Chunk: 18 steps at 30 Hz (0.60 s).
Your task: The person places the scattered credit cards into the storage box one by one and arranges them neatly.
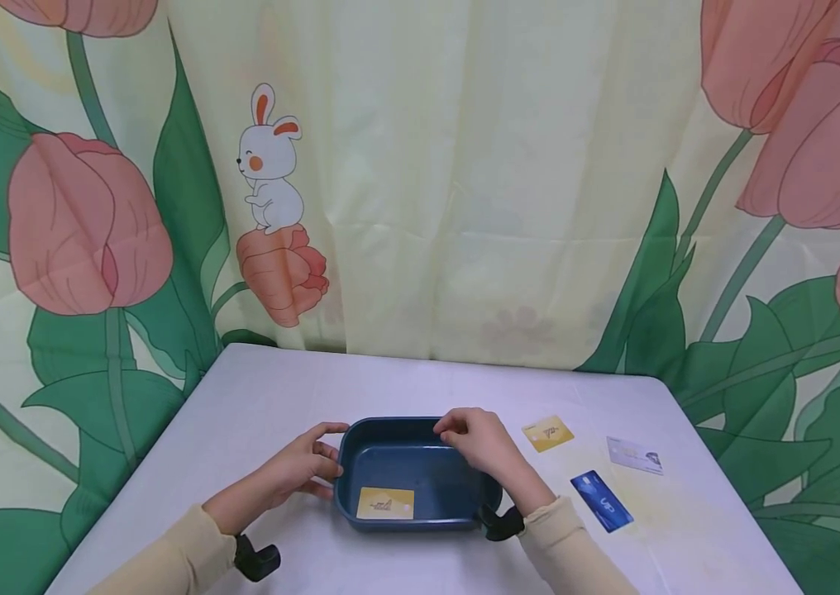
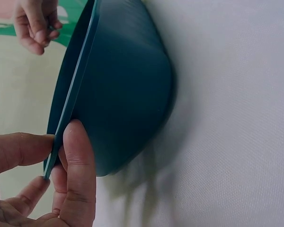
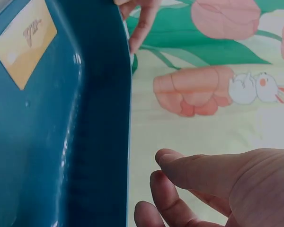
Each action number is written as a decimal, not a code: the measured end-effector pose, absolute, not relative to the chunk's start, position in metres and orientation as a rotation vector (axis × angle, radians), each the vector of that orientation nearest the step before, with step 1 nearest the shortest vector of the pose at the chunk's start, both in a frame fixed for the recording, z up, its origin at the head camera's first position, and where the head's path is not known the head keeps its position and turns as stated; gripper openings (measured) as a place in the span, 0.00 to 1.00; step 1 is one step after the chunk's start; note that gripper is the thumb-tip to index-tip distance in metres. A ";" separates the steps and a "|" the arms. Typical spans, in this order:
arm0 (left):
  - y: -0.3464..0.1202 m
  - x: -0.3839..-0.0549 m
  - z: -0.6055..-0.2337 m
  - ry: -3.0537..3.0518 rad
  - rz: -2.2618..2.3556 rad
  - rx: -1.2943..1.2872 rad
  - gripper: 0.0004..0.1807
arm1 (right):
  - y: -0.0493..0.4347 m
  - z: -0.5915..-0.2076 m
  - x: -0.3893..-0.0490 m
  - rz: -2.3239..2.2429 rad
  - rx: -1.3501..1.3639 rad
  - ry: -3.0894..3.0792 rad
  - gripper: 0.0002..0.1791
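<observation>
Head view: dark blue tray [image 1: 438,479], rounded corners, raised walls.

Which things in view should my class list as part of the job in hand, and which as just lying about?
Part of the job:
- blue tray, held by its rim
- inner gold card
- probably the loose gold card, pale card and blue card

Merely around it:
- white-covered table
- tulip-print curtain

I note even, diffuse brightness over the tabletop [image 1: 301,384]. Left wrist view: dimmer, with a soft shadow beside the blue basin [image 2: 125,85]. Right wrist view: streaked glare inside it; printed curtain [image 3: 191,132] slightly soft.
</observation>
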<state>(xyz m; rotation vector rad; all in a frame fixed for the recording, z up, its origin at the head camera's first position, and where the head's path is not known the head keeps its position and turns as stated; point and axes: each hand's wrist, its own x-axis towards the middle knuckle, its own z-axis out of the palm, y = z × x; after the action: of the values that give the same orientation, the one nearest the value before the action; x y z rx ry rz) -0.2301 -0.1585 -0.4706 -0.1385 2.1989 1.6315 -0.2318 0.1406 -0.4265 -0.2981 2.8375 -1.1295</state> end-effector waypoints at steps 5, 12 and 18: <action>-0.160 -0.230 -0.471 2.199 1.628 -0.138 0.40 | 0.150 -0.425 -0.231 -1.125 -0.225 2.871 0.06; -0.162 -0.230 -0.473 2.190 1.622 -0.132 0.40 | 0.166 -0.425 -0.233 -1.134 -0.150 2.892 0.06; -0.161 -0.230 -0.470 2.185 1.625 -0.123 0.40 | 0.179 -0.429 -0.236 -1.161 -0.085 2.885 0.07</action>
<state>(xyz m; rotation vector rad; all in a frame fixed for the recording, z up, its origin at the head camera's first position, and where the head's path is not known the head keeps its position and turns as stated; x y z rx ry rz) -0.2303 -0.1608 -0.4704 -0.1233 2.1849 1.6249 -0.2361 0.1790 -0.4293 -0.0849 2.8847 -1.1612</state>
